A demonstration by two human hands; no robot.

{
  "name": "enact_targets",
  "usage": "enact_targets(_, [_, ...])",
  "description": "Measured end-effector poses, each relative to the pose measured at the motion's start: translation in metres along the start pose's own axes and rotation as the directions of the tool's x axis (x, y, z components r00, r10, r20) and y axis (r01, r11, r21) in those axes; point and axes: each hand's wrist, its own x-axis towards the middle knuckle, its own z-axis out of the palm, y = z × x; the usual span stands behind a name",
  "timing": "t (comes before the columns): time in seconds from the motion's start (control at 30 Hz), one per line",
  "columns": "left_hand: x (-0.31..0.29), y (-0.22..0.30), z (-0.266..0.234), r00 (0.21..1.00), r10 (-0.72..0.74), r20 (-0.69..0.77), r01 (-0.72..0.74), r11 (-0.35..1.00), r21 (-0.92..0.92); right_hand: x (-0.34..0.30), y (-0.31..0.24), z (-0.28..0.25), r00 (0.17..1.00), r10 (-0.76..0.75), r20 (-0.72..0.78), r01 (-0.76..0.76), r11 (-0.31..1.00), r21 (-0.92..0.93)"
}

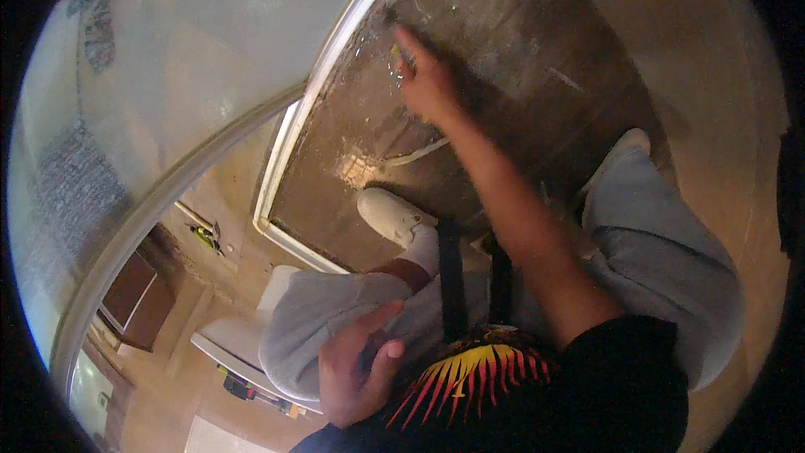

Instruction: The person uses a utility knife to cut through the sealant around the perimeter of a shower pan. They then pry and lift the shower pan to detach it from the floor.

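My right hand [429,88] reaches forward over a scuffed brown floor panel [520,59], close to its white edge trim [352,17]. Its index finger points at the seam where panel and trim meet. The fingers are curled around something dark with a bit of yellow, too blurred to name. Small pale crumbs lie beside that hand along the seam. Held over my lap, my left hand [352,373] has thumb and fingers apart and nothing in it. A broken pale patch [358,169] shows in the panel just ahead of my shoe [394,215].
A large glass panel [193,42] with a curved metal rim [180,172] stands at the left. Beyond it are green-handled tools [206,237], a brown box [142,302] and a white rounded thing [239,344]. My other shoe [631,144] is planted at the right.
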Motion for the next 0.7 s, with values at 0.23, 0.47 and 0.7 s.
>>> enact_targets(0.23, [-0.001,-0.006,0.001,1.000,0.004,-0.019,-0.004,1.000,-0.006,0.025,-0.012,-0.003,0.981,0.190,-0.025,-0.189,0.981,0.036])
enact_targets(0.47, [0.004,0.011,0.003,0.984,-0.114,-0.134,0.135,0.978,0.162,-0.023,0.013,0.049,0.981,0.080,0.175,-0.093,0.994,0.064])
enact_targets(0.7, [0.020,0.063,-0.035,0.933,0.266,0.241,-0.348,0.510,0.787,-0.007,0.000,-0.024,0.920,0.156,0.359,-0.182,0.983,0.040])
